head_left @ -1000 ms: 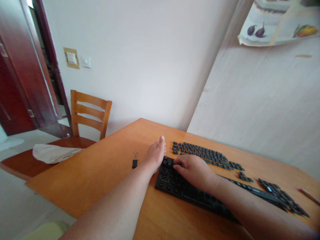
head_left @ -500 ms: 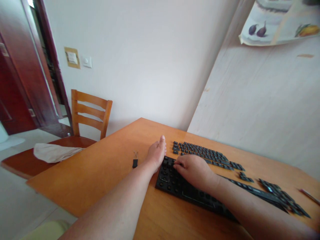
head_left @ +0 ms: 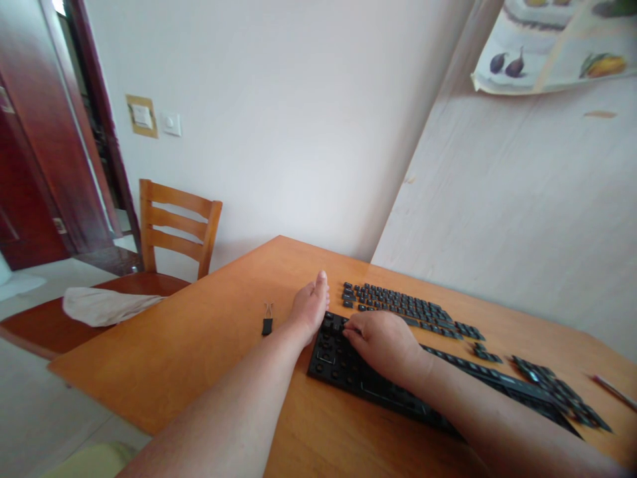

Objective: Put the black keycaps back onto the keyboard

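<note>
A black keyboard lies on the table, most of its key positions bare of caps, with a few caps near its far left corner. At that corner my left hand is against the keyboard's edge, thumb pointing up and fingers curled, partly hidden behind the hand. My right hand bends over the keyboard's upper left part. Its thumb and index finger are pinched together at the keys, around what looks like a small dark keycap, mostly covered by the fingers. My right forearm hides much of the keyboard's right side.
Loose black keycaps stand in rows behind the keyboard, with more keycaps to the right. A black binder clip lies left of my hands, a pen far right. A wooden chair stands beyond the table's left edge.
My right hand stays pinched at the same part of the keyboard, shifting only very slightly. The left hand holds its place; the whole view has moved a little.
</note>
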The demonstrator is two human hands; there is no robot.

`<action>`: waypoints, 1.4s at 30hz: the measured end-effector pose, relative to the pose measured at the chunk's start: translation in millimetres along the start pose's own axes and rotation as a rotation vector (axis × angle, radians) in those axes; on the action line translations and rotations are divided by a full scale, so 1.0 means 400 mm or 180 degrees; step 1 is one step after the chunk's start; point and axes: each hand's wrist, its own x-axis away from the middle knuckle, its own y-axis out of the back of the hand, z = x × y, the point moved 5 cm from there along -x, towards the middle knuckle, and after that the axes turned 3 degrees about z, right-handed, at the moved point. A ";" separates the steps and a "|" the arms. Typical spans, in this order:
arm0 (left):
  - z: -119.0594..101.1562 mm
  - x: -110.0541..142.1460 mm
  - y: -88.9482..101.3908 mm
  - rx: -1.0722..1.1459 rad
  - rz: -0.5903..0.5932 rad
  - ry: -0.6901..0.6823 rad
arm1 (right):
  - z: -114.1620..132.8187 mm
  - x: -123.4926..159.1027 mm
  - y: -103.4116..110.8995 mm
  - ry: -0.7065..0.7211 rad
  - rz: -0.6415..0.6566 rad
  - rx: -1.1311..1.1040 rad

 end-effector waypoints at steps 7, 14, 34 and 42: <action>0.001 -0.002 0.000 -0.0022 -0.0021 0.0012 | 0.001 -0.002 0.001 -0.0011 -0.0015 0.0098; 0.008 -0.004 0.000 -0.0009 -0.0018 -0.0030 | 0.008 0.000 0.006 -0.0014 -0.0023 0.0181; 0.001 -0.001 0.001 -0.0079 -0.0023 -0.0026 | 0.008 -0.002 0.007 -0.0041 0.0004 0.0152; 0.000 0.000 0.001 -0.0104 -0.0042 -0.0037 | 0.020 0.006 0.015 -0.0092 0.0009 0.0278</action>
